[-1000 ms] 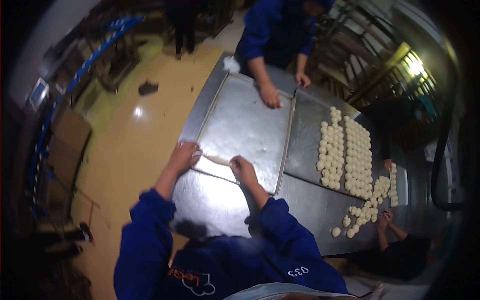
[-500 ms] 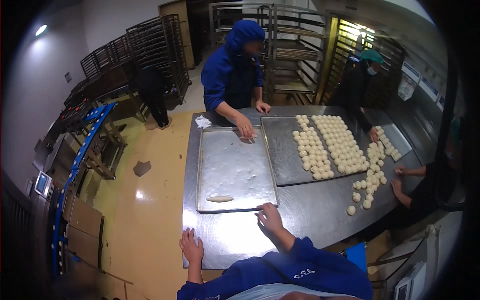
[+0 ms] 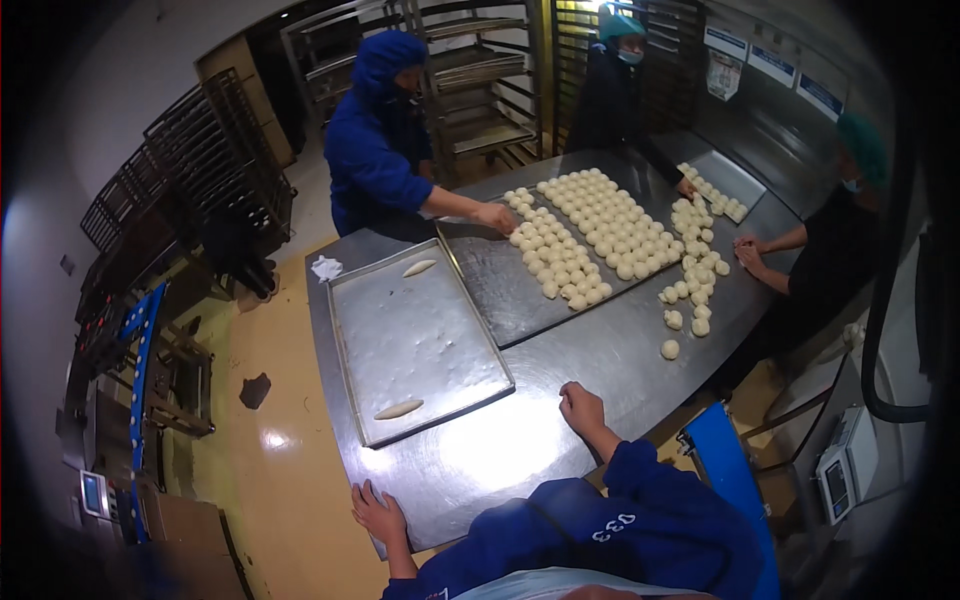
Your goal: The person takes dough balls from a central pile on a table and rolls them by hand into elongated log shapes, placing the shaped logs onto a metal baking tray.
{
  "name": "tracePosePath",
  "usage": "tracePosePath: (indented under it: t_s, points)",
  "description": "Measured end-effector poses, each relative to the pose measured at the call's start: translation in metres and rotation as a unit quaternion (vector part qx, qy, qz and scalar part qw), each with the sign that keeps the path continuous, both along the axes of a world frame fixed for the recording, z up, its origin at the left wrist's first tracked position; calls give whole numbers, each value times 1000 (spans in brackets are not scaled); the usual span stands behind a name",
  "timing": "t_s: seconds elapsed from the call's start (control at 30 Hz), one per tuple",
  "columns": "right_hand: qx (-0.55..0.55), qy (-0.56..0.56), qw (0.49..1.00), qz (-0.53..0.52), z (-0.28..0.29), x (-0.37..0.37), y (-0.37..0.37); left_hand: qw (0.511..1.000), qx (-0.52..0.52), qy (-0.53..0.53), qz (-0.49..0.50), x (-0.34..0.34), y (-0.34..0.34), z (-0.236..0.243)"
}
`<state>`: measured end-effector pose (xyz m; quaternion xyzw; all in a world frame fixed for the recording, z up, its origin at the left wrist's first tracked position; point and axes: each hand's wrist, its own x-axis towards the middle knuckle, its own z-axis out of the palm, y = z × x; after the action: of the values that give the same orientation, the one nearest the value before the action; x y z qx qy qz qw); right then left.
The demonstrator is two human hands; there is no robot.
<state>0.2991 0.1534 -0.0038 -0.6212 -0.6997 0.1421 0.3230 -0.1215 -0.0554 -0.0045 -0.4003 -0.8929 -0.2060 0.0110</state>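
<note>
My left hand rests with spread fingers on the near left edge of the steel table. My right hand, loosely bent and empty, is on the table to the right of a shallow metal tray. The tray holds two elongated pale dough pieces, one at the near end and one at the far end. Right of it, a dark sheet carries rows of round dough balls. More loose balls lie on the steel farther right.
A co-worker in blue reaches onto the dough balls. Two others in dark clothes stand at the far and right sides. A crumpled white cloth lies by the tray. Blue conveyors, a scale and racks surround the table.
My hands have left the near dough piece, the right moving rightward. A second piece lies at the tray's far end; the blue co-worker's hand has shifted to the balls. The view has swung.
</note>
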Motion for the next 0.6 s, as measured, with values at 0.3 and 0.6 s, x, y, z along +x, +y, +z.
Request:
tracePosePath:
  t_s: [0.3,0.6]
  points:
    - [-130,-71,987,64,-1,17,12,998,-40,34,23,5,9,-2]
    - [34,158,987,22,42,6,174,971,-126,33,203,66,32,-15]
